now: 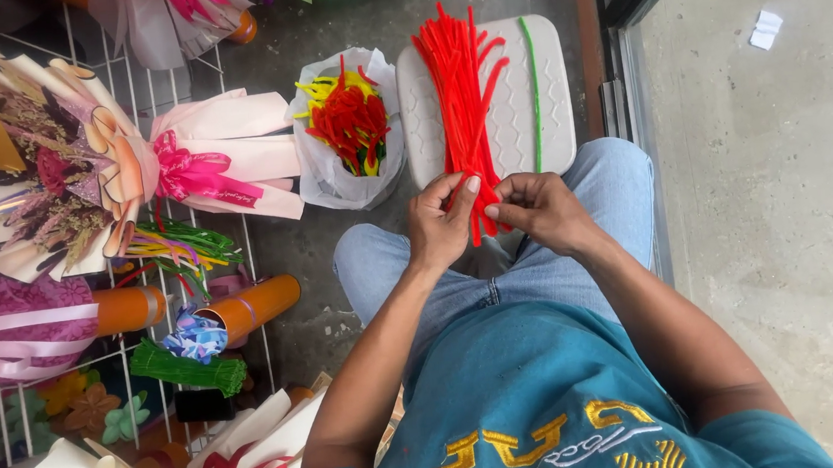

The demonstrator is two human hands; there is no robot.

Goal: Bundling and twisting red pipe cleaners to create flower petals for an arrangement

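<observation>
Red pipe cleaners (459, 90) are being pinched at their near ends by the left hand (439, 227) and right hand (540, 211), both grips clamped; ends are best kept aligned, white bag (331, 171) at ten o'clock.

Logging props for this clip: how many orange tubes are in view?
3, maybe more hidden. One tube lies left beside the purple bouquet, one beside it with blue flowers at its mouth, and one tip shows at top.
</observation>
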